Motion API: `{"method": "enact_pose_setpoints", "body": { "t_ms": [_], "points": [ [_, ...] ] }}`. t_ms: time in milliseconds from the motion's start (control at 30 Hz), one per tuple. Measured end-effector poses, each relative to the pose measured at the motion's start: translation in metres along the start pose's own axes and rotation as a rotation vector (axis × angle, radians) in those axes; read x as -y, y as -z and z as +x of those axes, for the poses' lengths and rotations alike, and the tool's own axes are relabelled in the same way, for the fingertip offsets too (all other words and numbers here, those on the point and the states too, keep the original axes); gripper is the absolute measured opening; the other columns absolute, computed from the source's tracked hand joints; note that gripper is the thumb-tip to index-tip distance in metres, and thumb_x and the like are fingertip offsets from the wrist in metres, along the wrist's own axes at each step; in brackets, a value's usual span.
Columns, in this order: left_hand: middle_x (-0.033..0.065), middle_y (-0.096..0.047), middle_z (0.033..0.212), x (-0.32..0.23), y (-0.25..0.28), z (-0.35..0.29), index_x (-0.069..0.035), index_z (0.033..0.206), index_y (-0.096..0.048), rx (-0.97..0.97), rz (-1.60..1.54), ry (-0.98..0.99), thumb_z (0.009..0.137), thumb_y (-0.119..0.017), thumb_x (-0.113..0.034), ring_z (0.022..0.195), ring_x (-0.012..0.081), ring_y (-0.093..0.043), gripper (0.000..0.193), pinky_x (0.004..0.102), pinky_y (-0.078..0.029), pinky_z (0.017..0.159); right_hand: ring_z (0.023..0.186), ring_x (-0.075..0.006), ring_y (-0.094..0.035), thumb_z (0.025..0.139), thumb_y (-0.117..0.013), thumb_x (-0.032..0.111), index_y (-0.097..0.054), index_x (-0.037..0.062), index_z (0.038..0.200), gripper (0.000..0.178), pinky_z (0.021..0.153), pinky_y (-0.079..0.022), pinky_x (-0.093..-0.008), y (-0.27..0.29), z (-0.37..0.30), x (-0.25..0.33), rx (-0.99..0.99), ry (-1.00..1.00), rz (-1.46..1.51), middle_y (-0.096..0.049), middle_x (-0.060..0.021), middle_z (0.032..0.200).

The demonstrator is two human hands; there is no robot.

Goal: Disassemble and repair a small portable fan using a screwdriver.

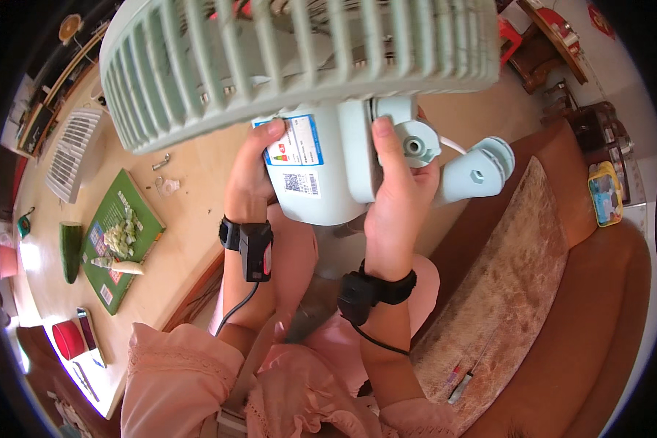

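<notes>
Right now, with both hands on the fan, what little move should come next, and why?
Perhaps the left hand could support the motor housing while the right hand steadies the pale blue tube. Both hands are on the housing, and the tube juts out to the right, a white cable showing beside it, with no full grip around it visible.

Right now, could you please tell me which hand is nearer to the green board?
The left hand: it is right of the green board, at the left side of the fan housing. The right hand is farther right, at the housing's opposite side.
</notes>
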State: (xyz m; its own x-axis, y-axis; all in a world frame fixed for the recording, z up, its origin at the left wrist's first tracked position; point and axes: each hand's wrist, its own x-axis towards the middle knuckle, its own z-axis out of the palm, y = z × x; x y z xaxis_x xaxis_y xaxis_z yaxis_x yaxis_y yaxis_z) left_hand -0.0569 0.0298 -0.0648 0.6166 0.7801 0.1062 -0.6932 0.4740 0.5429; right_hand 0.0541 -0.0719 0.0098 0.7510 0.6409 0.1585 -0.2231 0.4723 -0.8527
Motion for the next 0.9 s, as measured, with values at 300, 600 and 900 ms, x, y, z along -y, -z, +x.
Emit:
{"method": "enact_pose_setpoints", "body": {
  "t_ms": [300,600,900],
  "points": [
    [0.0137,-0.065,0.092,0.002,0.005,0.000,0.002,0.105,-0.057,-0.013,0.166,-0.075,0.079,-0.051,-0.045,0.078,0.0233,-0.065,0.054,0.0327,-0.054,0.072,0.076,-0.0069,-0.056,0.074,-0.072,0.002,-0.057,-0.0026,0.097,0.029,0.069,-0.046,-0.0212,-0.016,-0.008,0.002,-0.075,0.099,0.056,-0.062,-0.0030,0.089],
    [0.0134,-0.064,0.096,0.004,0.020,0.003,0.000,0.106,-0.058,-0.034,0.148,-0.154,0.076,-0.054,-0.046,0.084,0.0238,-0.064,0.055,0.0343,-0.052,0.076,0.076,-0.0077,-0.056,0.070,-0.075,0.005,-0.056,-0.0023,0.097,0.033,0.068,-0.046,-0.0222,-0.008,0.001,0.003,0.012,0.109,0.047,-0.062,-0.0037,0.086],
    [0.0131,-0.064,0.097,0.004,0.011,0.008,0.000,0.108,-0.056,0.048,0.029,-0.056,0.081,-0.053,-0.047,0.084,0.0235,-0.064,0.054,0.0344,-0.053,0.077,0.081,-0.0087,-0.057,0.072,-0.074,0.007,-0.051,-0.0052,0.109,0.046,0.072,-0.047,-0.0221,0.002,0.006,-0.001,0.085,0.080,0.055,-0.060,-0.0057,0.093]
  ]
}}
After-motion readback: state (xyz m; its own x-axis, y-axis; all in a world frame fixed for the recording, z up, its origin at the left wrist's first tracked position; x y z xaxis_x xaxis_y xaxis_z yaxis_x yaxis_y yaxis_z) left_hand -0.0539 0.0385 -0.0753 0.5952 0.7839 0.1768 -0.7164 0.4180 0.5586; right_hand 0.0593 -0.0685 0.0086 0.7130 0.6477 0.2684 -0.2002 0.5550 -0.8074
